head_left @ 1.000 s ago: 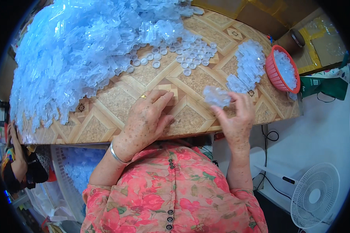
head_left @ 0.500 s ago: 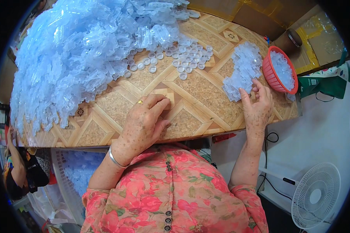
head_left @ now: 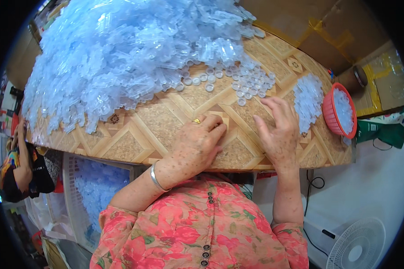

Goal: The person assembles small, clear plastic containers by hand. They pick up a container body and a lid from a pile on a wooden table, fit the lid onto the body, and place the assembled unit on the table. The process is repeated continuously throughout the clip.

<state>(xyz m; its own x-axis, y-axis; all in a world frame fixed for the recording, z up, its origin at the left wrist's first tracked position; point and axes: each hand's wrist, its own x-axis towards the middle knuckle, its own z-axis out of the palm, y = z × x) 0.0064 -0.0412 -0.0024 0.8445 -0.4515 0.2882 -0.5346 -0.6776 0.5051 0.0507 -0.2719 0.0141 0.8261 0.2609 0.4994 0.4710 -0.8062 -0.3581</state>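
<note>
My left hand (head_left: 196,142) rests on the wood-patterned tabletop (head_left: 148,130) near its front edge. Its fingers are curled together, and whatever they may hold is hidden. To its right, my right hand (head_left: 280,130) is raised over the table with thumb and fingers apart, nothing visible between them. Beyond the hands lie several small round clear caps (head_left: 251,83), some loose and some close together. Just right of my right hand is a small heap of clear plastic pieces (head_left: 309,101).
A huge mound of clear bluish plastic pieces (head_left: 121,58) covers the table's far left. A red basket (head_left: 330,112) of clear pieces stands at the right edge. Cardboard boxes (head_left: 296,22) are behind. Below are a crate (head_left: 69,188) and a white fan (head_left: 357,251). Another person's arm (head_left: 23,152) shows far left.
My right hand has moved left, away from the small heap of clear pieces, toward my left hand. The whole view has shifted; my left hand stays curled.
</note>
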